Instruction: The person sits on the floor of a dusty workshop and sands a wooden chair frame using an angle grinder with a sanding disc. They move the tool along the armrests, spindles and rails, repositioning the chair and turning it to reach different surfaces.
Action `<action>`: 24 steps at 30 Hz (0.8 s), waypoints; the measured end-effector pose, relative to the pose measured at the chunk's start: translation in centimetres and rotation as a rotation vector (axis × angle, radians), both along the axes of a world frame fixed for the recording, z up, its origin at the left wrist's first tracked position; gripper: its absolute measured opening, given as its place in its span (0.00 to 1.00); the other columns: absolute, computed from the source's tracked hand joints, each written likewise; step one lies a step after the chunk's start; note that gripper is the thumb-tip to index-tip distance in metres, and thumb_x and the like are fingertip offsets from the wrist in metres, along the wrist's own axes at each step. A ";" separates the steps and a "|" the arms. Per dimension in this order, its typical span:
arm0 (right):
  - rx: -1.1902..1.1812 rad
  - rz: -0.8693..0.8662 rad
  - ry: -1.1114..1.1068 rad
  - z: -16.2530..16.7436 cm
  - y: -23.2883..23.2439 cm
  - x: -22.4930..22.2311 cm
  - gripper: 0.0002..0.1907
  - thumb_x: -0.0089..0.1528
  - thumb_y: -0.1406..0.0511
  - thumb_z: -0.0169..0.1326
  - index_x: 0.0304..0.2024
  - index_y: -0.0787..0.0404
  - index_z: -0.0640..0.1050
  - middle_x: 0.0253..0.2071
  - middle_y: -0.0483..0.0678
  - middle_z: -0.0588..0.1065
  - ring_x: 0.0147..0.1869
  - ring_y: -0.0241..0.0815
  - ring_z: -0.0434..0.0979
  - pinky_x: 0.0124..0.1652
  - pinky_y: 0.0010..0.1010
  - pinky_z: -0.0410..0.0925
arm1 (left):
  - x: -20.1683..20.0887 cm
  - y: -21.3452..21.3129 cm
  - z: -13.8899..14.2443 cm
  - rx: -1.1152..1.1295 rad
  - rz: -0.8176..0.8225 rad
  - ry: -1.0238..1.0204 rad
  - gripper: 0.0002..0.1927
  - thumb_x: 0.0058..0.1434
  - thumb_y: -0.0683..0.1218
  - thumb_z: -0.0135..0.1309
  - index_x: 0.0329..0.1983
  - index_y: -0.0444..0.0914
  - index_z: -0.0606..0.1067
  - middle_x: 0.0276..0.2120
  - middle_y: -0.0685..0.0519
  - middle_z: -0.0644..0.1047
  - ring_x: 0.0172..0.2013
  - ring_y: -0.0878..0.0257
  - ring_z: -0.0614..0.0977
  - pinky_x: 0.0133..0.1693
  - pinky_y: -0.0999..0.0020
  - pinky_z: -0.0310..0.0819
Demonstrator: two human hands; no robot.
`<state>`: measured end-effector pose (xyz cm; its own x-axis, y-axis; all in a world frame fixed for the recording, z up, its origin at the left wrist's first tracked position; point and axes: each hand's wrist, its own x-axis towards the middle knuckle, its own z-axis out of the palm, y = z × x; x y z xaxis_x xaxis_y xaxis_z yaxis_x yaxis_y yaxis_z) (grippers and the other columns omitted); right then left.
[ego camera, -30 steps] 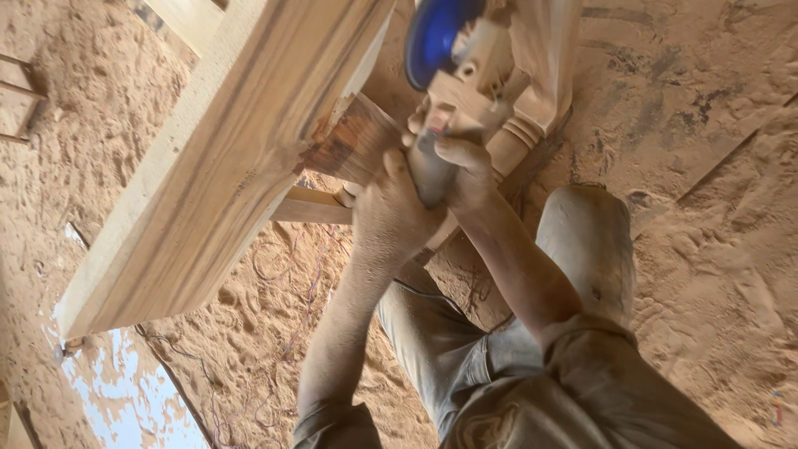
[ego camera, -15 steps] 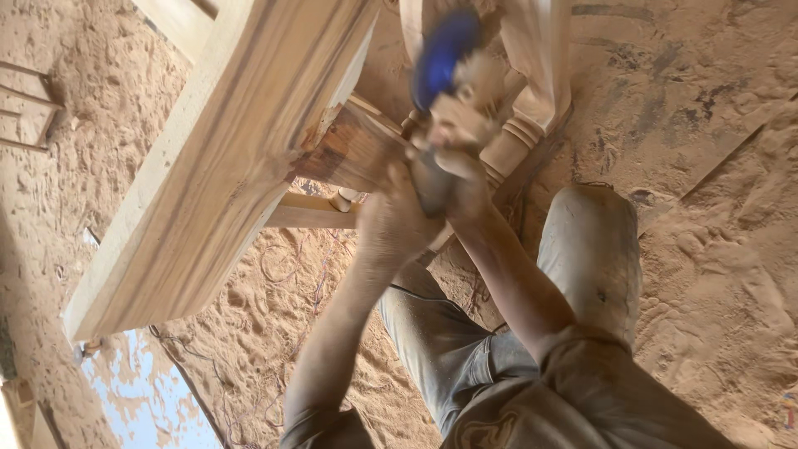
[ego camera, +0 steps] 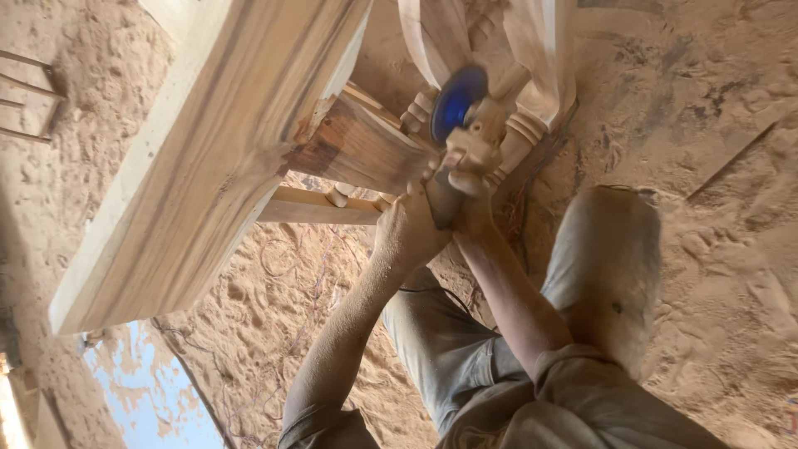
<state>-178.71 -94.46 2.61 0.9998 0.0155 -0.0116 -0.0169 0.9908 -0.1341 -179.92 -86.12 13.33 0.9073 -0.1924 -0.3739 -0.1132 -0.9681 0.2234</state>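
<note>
Both arms stretched out, left hand [ego camera: 407, 233] and right hand [ego camera: 470, 204] clenched round the angle grinder [ego camera: 465, 141] (blue disc up top). Just past them sits the wooden furniture piece [ego camera: 216, 158]; sawdust-covered floor [ego camera: 706, 249] all around.

The big slanted timber slab [ego camera: 208, 158] walls off the upper left. Above the 2 hands stand the carved turned legs [ego camera: 532, 75], with the blue disc [ego camera: 455, 101] between them and a thin crossbar [ego camera: 320, 208] just left. Open room lies right over the sawdust floor [ego camera: 715, 166], past the raised knee [ego camera: 607, 266].
</note>
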 end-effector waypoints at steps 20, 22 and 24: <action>-0.087 0.008 0.059 -3.2 0.6 0.1 0.35 0.50 0.67 0.60 0.60 0.65 0.67 0.46 0.53 0.75 0.50 0.48 0.79 0.54 0.40 0.75 | -0.3 1.7 -2.7 0.062 -0.002 -0.044 0.36 0.50 0.50 0.66 0.55 0.29 0.62 0.36 0.40 0.79 0.33 0.50 0.86 0.37 0.58 0.86; -0.123 -0.005 -0.007 -2.1 0.3 0.9 0.35 0.51 0.68 0.60 0.61 0.66 0.67 0.47 0.54 0.75 0.51 0.48 0.78 0.56 0.39 0.75 | 0.1 2.2 -1.4 0.030 -0.004 -0.095 0.32 0.51 0.49 0.64 0.52 0.30 0.63 0.34 0.41 0.79 0.33 0.50 0.86 0.37 0.58 0.86; -0.117 -0.047 -0.127 -1.6 0.3 1.3 0.34 0.54 0.69 0.61 0.62 0.66 0.66 0.48 0.54 0.74 0.52 0.48 0.77 0.57 0.39 0.74 | 0.2 2.6 -0.8 -0.035 -0.033 -0.192 0.31 0.49 0.48 0.65 0.48 0.30 0.64 0.32 0.40 0.80 0.33 0.48 0.86 0.38 0.55 0.84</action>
